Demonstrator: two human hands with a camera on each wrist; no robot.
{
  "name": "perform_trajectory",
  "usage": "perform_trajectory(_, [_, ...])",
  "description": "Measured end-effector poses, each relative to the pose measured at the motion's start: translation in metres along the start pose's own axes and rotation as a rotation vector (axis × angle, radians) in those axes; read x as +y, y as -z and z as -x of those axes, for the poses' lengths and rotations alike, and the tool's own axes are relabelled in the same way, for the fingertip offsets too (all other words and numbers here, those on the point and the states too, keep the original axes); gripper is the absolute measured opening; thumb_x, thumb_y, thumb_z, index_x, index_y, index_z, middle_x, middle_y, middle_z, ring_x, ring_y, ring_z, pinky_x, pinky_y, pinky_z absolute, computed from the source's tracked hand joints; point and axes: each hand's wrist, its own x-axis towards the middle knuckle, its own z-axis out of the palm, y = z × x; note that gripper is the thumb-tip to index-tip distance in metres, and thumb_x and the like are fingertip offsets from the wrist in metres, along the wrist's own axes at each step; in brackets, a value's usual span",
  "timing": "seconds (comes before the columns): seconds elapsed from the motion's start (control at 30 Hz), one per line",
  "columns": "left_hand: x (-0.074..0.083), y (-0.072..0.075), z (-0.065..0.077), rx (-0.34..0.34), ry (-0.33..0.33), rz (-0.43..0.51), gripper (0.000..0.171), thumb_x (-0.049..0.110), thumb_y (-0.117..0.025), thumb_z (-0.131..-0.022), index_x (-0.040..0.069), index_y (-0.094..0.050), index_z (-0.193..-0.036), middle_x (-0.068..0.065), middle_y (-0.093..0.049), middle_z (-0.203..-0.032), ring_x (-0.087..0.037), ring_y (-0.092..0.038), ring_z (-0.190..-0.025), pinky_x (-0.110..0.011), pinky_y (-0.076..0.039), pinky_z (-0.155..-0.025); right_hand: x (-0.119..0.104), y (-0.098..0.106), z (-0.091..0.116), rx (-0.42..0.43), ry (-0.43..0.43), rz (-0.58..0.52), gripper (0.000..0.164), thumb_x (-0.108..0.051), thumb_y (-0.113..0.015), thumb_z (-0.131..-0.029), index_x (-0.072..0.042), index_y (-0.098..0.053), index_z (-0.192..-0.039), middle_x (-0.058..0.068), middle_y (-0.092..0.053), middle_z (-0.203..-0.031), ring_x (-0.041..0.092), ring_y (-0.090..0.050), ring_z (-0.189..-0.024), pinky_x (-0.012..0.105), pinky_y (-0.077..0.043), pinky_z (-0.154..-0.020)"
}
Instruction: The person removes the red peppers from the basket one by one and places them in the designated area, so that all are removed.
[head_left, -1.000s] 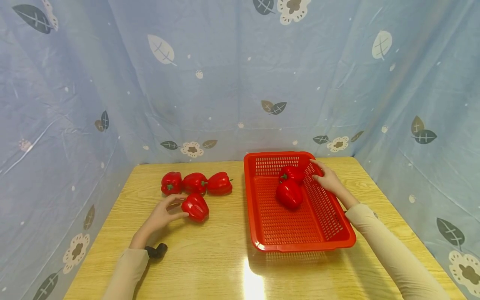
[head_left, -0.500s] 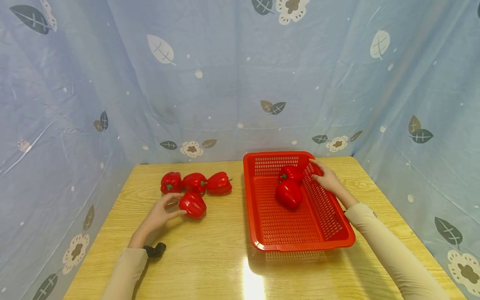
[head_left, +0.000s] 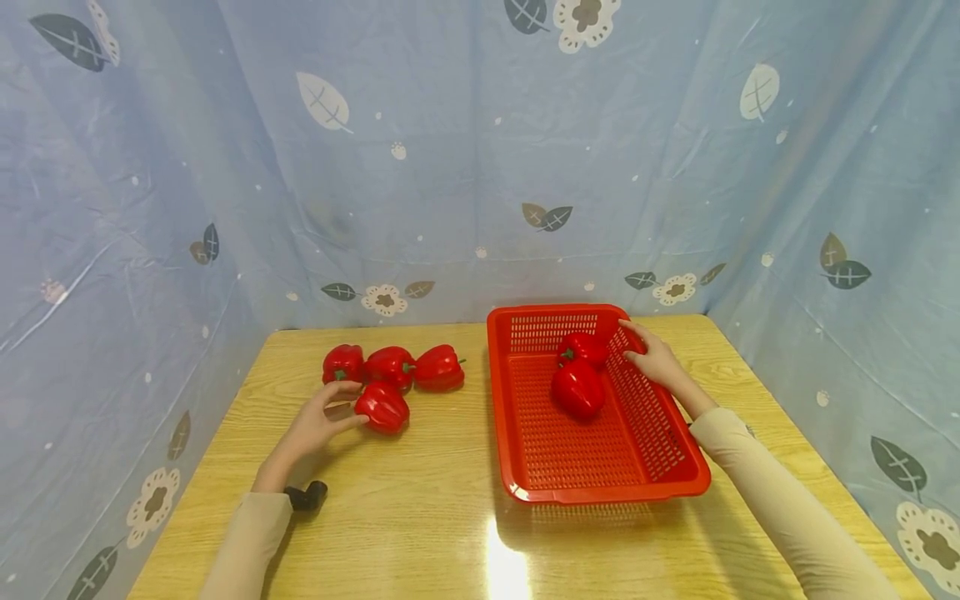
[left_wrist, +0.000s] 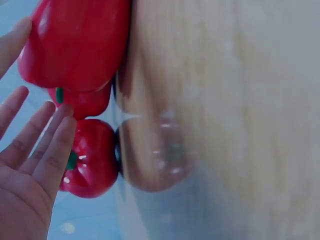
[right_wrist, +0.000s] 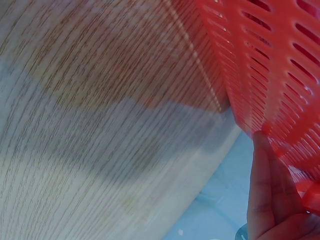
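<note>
In the head view my left hand (head_left: 315, 425) holds a red bell pepper (head_left: 382, 408) between thumb and fingertips, low over the table. From the left wrist the same bell pepper (left_wrist: 80, 40) looms large; the thumb touches its side, and the other fingers lie fairly straight below. Just behind it a row of red bell peppers (head_left: 389, 367) with green stems sits on the table. My right hand (head_left: 656, 360) grips the right wall of a red plastic basket (head_left: 588, 492). The right wrist view has straight fingers (right_wrist: 265, 185) along the basket's slotted outer wall (right_wrist: 265, 65).
Two red bell peppers (head_left: 578, 388) lie inside the basket, touching each other. Light wood table (head_left: 420, 517) extends in front and around. A blue patterned curtain (head_left: 427, 167) hangs behind the table and at both sides. A black device (head_left: 307, 497) is at the left wrist.
My left hand and the bell pepper it holds have shifted slightly left and back, closer to the row. The right hand and the basket stay where they were.
</note>
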Motion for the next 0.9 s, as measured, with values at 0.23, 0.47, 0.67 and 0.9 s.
perform_trajectory(0.23, [0.010,0.007,-0.004,0.007,-0.020,-0.053,0.057,0.028,-0.076,-0.076,0.004,-0.052,-0.122,-0.014,-0.055,-0.122,-0.034,-0.056,-0.110,-0.046,-0.045,-0.094,-0.001,0.001,0.000,-0.001,-0.004,-0.012,0.060,-0.004,-0.050,-0.090,-0.010,-0.028,-0.145,0.031,-0.030,-0.142,0.045,-0.043,-0.112,0.059,-0.037,-0.092])
perform_trajectory(0.47, [0.024,0.010,-0.015,0.035,-0.064,-0.114,0.059,0.032,-0.076,-0.076,0.005,-0.053,-0.123,-0.014,-0.056,-0.121,-0.034,-0.056,-0.108,-0.048,-0.045,-0.093,0.000,0.000,0.001,0.011,0.006,0.002,0.060,-0.002,-0.051,-0.090,-0.009,-0.029,-0.145,0.033,-0.036,-0.137,0.044,-0.049,-0.105,0.056,-0.041,-0.089])
perform_trajectory(0.67, [0.038,0.008,-0.027,0.030,-0.074,-0.143,0.064,0.038,-0.075,-0.076,0.005,-0.051,-0.125,-0.015,-0.054,-0.123,-0.033,-0.053,-0.112,-0.047,-0.044,-0.096,0.001,-0.001,0.001,0.016,0.009,0.006,0.060,-0.001,-0.052,-0.090,-0.009,-0.030,-0.144,0.031,-0.033,-0.140,0.045,-0.047,-0.110,0.058,-0.039,-0.091])
perform_trajectory(0.9, [0.051,-0.001,-0.042,0.001,-0.138,-0.149,0.063,0.035,-0.075,-0.076,0.004,-0.052,-0.126,-0.013,-0.054,-0.123,-0.030,-0.052,-0.112,-0.047,-0.042,-0.098,0.000,0.000,0.000,0.009,0.009,-0.005,0.060,-0.002,-0.052,-0.089,-0.009,-0.029,-0.145,0.030,-0.028,-0.144,0.049,-0.039,-0.118,0.061,-0.035,-0.094])
